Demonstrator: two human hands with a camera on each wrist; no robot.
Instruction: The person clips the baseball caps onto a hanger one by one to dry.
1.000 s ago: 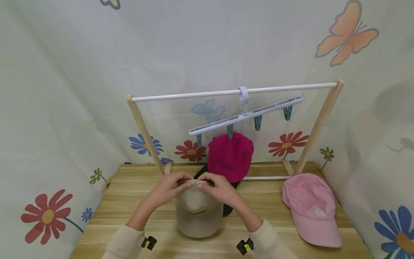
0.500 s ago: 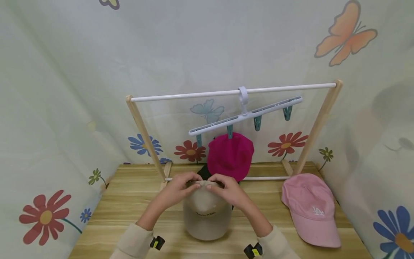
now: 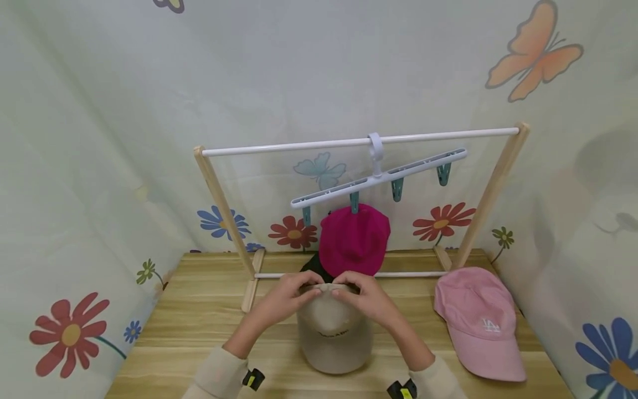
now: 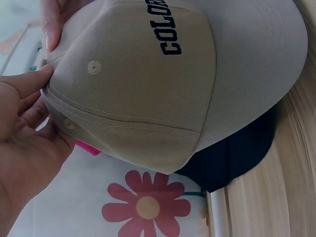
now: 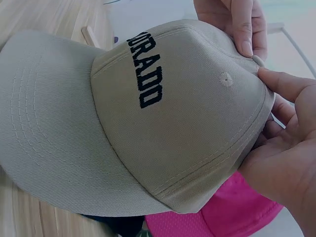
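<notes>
A beige baseball cap (image 3: 335, 332) with dark lettering hangs by its crown from both hands, its brim towards me and low over the table. My left hand (image 3: 286, 296) pinches the left of the crown top between thumb and fingers. On the other side my right hand (image 3: 371, 299) pinches it the same way, the two thumbs nearly meeting. In the left wrist view the left thumb lies on the beige cloth near the top button, the other fingers behind it. Behind the beige cap, a magenta cap (image 3: 355, 239) with a dark brim hangs from a teal clip (image 3: 354, 203).
A white clip hanger (image 3: 379, 178) hangs slanted from the white rail (image 3: 299, 147) of a wooden-sided rack. Other teal clips (image 3: 397, 190) on it hold nothing. A pink cap (image 3: 477, 321) lies at the table's right. Flowered cloth (image 3: 124, 166) encloses the wooden table (image 3: 209, 310).
Both hands have moved right and slightly towards me, carrying the beige cap with them. Their pinch on the crown looks the same. The hanger, magenta cap and pink cap stay in place.
</notes>
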